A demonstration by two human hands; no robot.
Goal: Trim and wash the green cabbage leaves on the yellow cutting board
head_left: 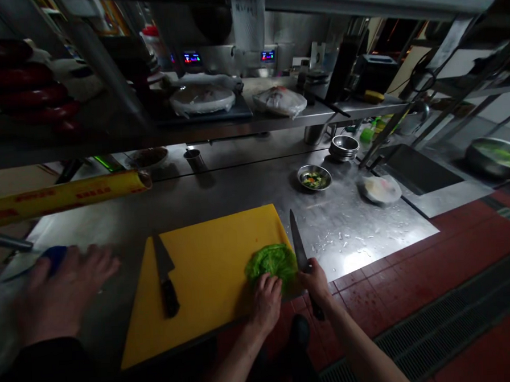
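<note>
A head of green lettuce (271, 264) lies at the near right of a yellow cutting board (206, 239). My left hand (266, 303) rests on the lettuce's near side, fingers spread over it. My right hand (314, 280) grips the black handle of a chef's knife (299, 247), its blade pointing up and away beside the lettuce. A second chef's knife (163, 264) with a black handle lies on the board, left of my hands. Another person's hand (67, 286), with a dark sleeve, rests at the left beside a blue object (55, 258).
A long yellow roll of cling film (63, 198) lies at the left of the steel counter (347, 237). Beyond stand a small bowl of chopped vegetables (314, 177), stacked steel bowls (344, 147), a wrapped plate (381, 190), and an overhead steel shelf (276, 113).
</note>
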